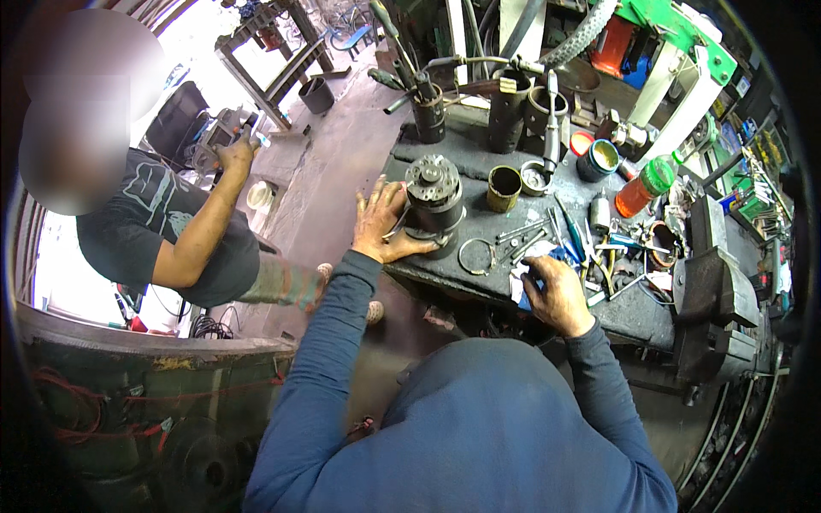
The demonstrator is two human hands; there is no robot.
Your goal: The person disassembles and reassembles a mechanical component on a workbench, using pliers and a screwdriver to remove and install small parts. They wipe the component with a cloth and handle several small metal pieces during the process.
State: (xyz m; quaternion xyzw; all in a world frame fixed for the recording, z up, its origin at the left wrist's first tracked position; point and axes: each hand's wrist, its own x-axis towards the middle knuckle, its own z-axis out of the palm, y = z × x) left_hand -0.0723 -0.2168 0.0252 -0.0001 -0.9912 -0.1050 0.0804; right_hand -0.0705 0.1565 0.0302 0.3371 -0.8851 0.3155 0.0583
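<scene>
On the near left corner of the dark workbench stands a cylindrical metal motor part, upright, with holes in its round top plate. My left hand grips it from the left, thumb across its base and fingers along its side. At the bench's front edge, my right hand is closed with curled fingers over a white and blue rag or paper; whatever its fingers hold is hidden. Between my hands lie a metal ring clamp and several long bolts. Blue-handled pliers lie just beyond my right hand.
Metal cans and tool-filled pots line the bench's far side. A bottle with orange liquid stands right, near a heavy vise. Another person stands at the left, holding a tool. A bucket is on the floor.
</scene>
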